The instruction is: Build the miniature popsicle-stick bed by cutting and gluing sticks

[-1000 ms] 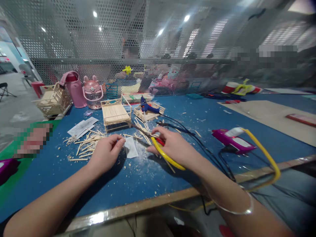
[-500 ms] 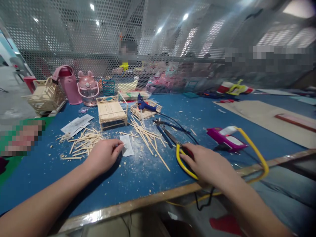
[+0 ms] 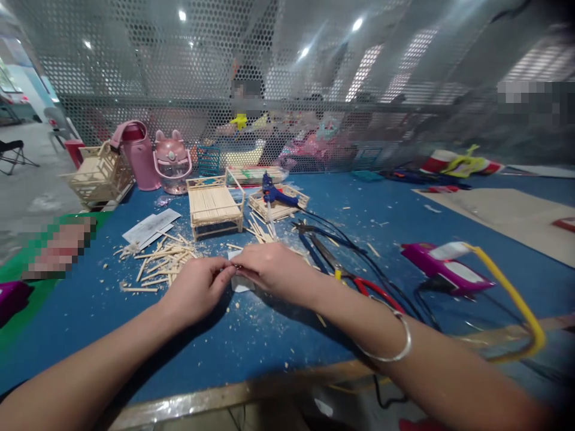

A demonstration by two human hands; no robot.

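Note:
My left hand [image 3: 197,288] is closed in a pinch above a small white paper [image 3: 243,284]. Its fingertips meet those of my right hand [image 3: 276,272], also pinched; whatever is between them is too small to make out. A pile of short wooden sticks [image 3: 167,261] lies just beyond my left hand. Scissors [image 3: 327,254] with red and yellow handles lie right of my right hand, beside dark blue-handled cutters [image 3: 309,242]. A small chair-like frame of sticks [image 3: 214,206] stands behind the pile.
A blue glue gun [image 3: 276,194] rests on a stick frame [image 3: 256,209], its cord trailing right. At right sits a purple device [image 3: 442,269] with a yellow bar. Pink bottles [image 3: 139,157] stand by a perforated screen [image 3: 188,78]. Another person's forearm [image 3: 63,245] is at left.
My right hand has let go of the scissors and moved left to my left hand's fingertips. The scissors now lie on the table. The view has turned slightly left.

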